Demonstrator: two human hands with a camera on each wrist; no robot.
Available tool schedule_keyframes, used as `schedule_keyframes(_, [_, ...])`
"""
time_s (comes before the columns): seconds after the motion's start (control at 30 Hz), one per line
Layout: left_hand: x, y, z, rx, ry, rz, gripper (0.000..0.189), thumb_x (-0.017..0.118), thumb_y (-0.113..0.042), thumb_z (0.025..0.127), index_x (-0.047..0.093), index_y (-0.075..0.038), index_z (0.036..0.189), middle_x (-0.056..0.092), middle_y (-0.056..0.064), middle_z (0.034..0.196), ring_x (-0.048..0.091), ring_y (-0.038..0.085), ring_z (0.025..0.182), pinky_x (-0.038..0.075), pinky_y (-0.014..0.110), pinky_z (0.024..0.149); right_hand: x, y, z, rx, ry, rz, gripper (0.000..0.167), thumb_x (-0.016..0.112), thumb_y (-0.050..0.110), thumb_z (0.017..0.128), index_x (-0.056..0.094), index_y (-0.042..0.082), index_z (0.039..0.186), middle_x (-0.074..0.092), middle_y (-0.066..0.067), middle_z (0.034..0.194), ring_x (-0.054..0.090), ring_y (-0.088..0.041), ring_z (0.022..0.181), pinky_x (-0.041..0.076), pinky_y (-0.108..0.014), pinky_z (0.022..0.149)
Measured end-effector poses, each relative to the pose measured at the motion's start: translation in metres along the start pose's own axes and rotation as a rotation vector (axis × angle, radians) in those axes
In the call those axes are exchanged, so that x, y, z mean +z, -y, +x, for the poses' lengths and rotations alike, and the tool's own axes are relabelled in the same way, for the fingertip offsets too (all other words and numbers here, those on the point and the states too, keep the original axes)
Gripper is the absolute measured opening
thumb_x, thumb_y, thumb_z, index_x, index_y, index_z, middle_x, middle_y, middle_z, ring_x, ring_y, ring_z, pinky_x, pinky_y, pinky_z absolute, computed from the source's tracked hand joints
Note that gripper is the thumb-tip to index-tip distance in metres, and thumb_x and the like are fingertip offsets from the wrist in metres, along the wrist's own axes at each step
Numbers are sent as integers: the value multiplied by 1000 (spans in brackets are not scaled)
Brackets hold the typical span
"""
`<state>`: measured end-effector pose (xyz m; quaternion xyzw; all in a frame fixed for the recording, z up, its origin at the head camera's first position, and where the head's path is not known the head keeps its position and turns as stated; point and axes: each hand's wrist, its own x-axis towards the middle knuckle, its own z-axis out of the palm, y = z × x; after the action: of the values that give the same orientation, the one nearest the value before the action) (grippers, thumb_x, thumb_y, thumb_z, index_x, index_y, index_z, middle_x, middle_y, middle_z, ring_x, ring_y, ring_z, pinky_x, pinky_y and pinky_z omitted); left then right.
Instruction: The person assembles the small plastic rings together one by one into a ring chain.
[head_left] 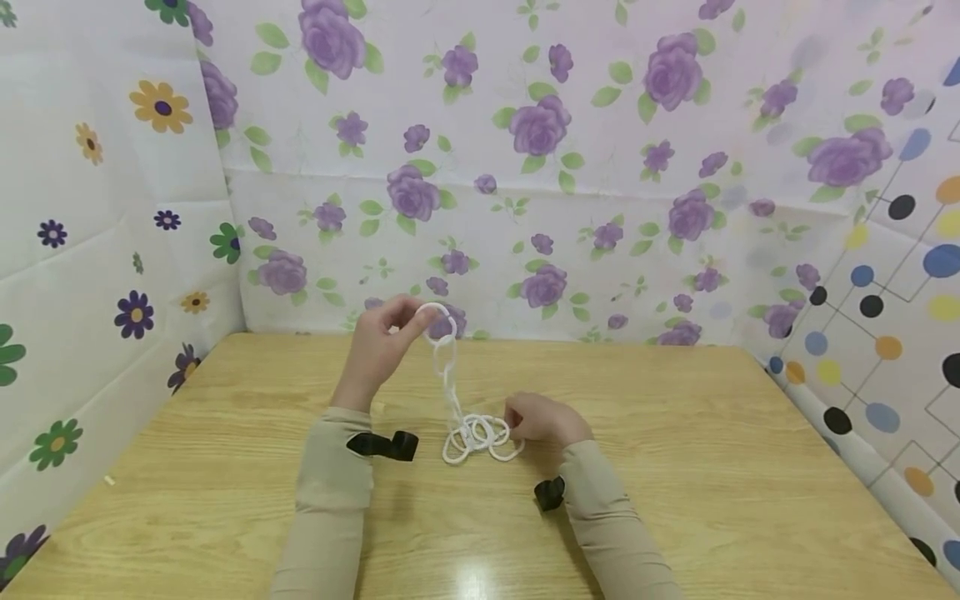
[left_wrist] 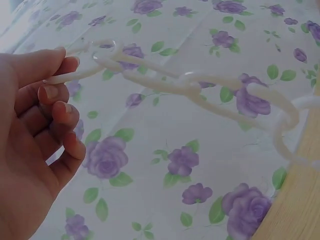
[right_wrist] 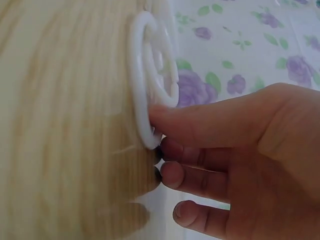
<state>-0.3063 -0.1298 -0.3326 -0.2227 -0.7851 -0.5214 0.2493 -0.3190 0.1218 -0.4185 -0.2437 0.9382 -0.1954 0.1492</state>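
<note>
A white plastic chain [head_left: 450, 379] of large oval links runs from my left hand down to a small heap of links [head_left: 480, 432] on the table. My left hand [head_left: 381, 340], raised above the tabletop, pinches the end link between thumb and index finger; the other fingers are loosely curled in the left wrist view. From there the chain [left_wrist: 160, 86] stretches off to the right. Low at the heap's right side, my right hand [head_left: 547, 418] pinches an outer link [right_wrist: 138, 75]. Its thumb covers part of that link in the right wrist view.
The wooden table [head_left: 712, 483] reaches back to a cloth wall with purple flowers [head_left: 540, 125]. Patterned cloths stand along the left and right sides. A tiny pale scrap [head_left: 109, 481] lies near the left edge. Black straps [head_left: 384, 446] circle both sleeves.
</note>
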Motion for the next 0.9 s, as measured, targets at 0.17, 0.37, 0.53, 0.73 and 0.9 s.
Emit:
schedule_keyframes(0.17, [-6,3,1,-28,-78,-19,19,65,-24,94,69,-6,88,59,-4,69,48,7,63,40,21,66,-9,-15,-7,58,-13,58,6,64,5,88,58,7,89,58,-3,84,49,-14,73,40,-24,65])
schedule_keyframes(0.37, [-11,7,1,-139,-159,-48,25,66,-25,93,67,-2,84,47,-12,59,38,6,54,35,22,57,-24,-44,-18,82,-116,170,8,64,9,90,58,6,94,61,-9,85,54,-17,72,43,-25,62])
schedule_keyframes(0.53, [-15,13,2,-170,-206,13,39,66,-23,92,49,-6,62,33,-10,49,28,6,47,31,25,55,-34,-61,-29,121,-226,261,10,61,10,91,59,2,98,63,-15,85,56,-20,69,44,-26,61])
schedule_keyframes(0.73, [-20,20,0,-222,-183,60,51,65,-23,89,29,-14,54,21,-11,46,19,8,47,28,28,56,-42,-73,-38,240,-390,270,16,56,15,95,61,2,102,65,-16,95,59,-21,78,46,-30,67])
schedule_keyframes(0.9, [-26,28,-3,-255,-173,120,49,64,-25,89,32,-13,54,24,-10,45,22,9,46,31,29,55,-43,-83,-43,300,-453,317,19,54,16,95,60,0,106,65,-18,98,61,-25,82,46,-29,68])
